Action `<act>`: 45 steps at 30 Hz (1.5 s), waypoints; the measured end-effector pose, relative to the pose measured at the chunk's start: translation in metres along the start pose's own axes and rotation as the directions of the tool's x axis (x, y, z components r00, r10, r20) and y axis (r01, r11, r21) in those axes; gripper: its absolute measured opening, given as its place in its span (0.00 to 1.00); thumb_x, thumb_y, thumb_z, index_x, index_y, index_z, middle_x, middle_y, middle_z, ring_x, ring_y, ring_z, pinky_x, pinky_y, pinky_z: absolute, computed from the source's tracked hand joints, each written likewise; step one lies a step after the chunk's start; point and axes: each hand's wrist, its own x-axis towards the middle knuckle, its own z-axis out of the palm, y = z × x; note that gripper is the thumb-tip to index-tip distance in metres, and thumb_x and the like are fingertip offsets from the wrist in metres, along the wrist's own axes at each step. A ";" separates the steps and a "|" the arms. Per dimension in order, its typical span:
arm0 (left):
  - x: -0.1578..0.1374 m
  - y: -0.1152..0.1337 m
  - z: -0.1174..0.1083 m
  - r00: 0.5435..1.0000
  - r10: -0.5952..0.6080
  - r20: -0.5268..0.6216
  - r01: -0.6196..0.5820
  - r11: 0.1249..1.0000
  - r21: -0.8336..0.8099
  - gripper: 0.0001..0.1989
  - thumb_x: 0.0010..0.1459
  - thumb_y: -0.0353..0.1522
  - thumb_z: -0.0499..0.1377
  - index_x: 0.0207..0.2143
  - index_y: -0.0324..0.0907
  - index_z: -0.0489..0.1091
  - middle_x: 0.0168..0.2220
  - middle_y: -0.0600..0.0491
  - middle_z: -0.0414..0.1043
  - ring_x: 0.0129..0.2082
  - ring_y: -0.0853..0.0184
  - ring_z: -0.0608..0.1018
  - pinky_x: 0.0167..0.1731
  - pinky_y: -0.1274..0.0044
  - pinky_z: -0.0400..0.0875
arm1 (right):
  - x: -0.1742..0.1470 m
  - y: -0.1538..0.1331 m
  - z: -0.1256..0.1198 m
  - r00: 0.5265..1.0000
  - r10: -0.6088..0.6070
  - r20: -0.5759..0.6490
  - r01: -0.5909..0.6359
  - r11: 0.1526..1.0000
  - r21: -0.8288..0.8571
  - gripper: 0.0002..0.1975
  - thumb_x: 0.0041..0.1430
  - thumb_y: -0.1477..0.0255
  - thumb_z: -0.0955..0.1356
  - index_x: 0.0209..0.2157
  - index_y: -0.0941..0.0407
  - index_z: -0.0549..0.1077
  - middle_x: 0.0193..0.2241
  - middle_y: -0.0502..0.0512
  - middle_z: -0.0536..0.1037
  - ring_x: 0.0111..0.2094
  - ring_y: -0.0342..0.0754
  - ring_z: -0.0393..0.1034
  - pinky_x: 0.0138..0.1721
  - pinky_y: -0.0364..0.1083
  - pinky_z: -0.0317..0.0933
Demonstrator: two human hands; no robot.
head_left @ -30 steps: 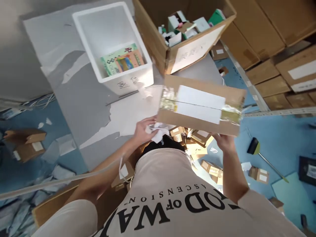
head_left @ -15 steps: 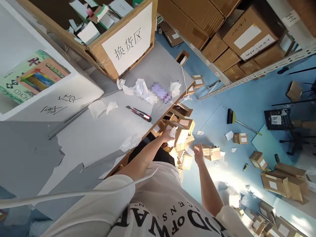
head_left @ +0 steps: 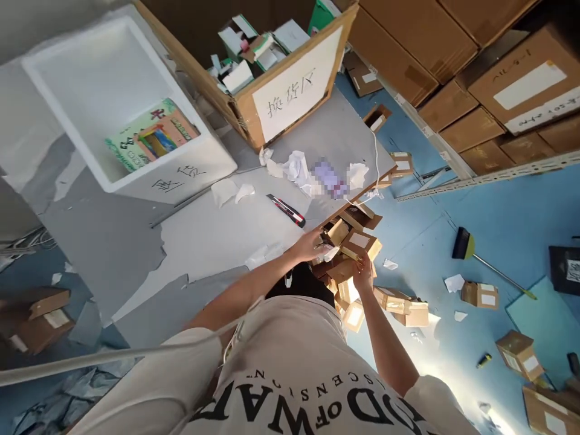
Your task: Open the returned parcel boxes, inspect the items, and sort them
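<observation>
The right hand (head_left: 364, 277) curls against a brown cardboard box (head_left: 360, 241), grip unclear; the left hand (head_left: 312, 245) grasps crumpled white paper (head_left: 331, 254) beside the grey surface (head_left: 348, 121). Keeping it bunched, clear of the black-and-red utility knife (head_left: 286, 210), seems wise.

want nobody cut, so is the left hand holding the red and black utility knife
No, the utility knife lies on the grey table, apart from the left hand.
</observation>
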 end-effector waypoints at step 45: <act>0.163 -0.126 -0.203 0.774 -0.257 -0.579 0.442 0.874 0.202 0.17 0.61 0.35 0.54 0.50 0.37 0.70 0.48 0.41 0.73 0.52 0.52 0.73 0.54 0.63 0.66 | 0.159 -0.197 0.178 0.864 -0.401 0.304 0.480 0.838 -0.259 0.27 0.56 0.84 0.60 0.55 0.54 0.70 0.62 0.63 0.55 0.60 0.58 0.56 0.59 0.59 0.59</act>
